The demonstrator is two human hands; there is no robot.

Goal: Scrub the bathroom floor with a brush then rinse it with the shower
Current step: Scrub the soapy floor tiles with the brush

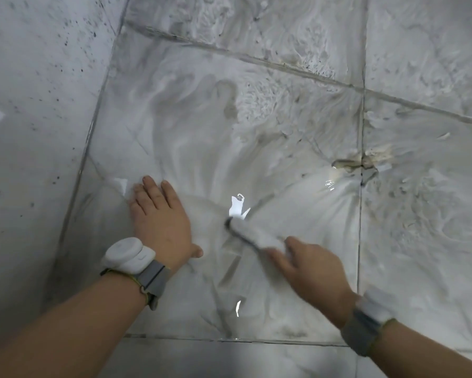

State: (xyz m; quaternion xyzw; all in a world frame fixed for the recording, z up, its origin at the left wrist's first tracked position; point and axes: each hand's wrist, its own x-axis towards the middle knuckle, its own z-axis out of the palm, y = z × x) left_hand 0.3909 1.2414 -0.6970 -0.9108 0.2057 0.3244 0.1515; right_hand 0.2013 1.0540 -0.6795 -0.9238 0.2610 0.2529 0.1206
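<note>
The bathroom floor (256, 126) is large grey marbled tile, wet and streaked with soapy foam. My left hand (161, 216) lies flat on the wet tile with straight fingers, close to the left wall. My right hand (311, 271) grips the handle of a pale scrub brush (252, 233), blurred by motion, whose head touches the floor just right of my left hand. No shower head is in view.
A tiled wall (38, 132) speckled with dark spots rises along the left side. Dirty grout lines cross the floor, and a chipped, stained grout joint (363, 166) lies to the right. Foamy swirls cover the far tiles.
</note>
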